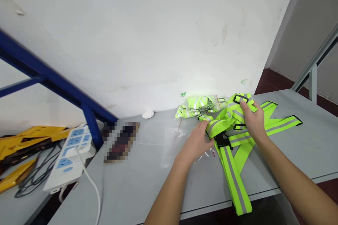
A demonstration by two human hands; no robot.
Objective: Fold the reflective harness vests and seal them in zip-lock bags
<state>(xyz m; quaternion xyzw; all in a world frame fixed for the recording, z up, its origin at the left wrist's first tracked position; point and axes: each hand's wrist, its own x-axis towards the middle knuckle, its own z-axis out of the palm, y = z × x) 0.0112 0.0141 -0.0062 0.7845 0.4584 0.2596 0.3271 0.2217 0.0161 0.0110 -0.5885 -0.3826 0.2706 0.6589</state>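
Observation:
A bundle of neon yellow-green reflective straps [239, 182] with grey stripes lies partly on the table, one strap hanging over the front edge. My left hand [196, 140] grips a strap at the bundle's left side, next to a black buckle [223, 140]. On the right, my right hand [254, 117] pinches the upper straps by a black slider [241, 98], thumb on top. Behind the left hand, more such straps sit in a clear plastic bag [202, 102] by the wall. Flat clear plastic bags [171, 144] lie left of and under my left hand.
The grey table [137, 190] meets a white wall [148, 42]. A white rounded object [148, 114] rests at the wall. Further left are a blurred-out item [121, 142], a blue metal frame [91, 126], a power strip [71, 154] with a white cable [91, 179], and yellow items [34, 137].

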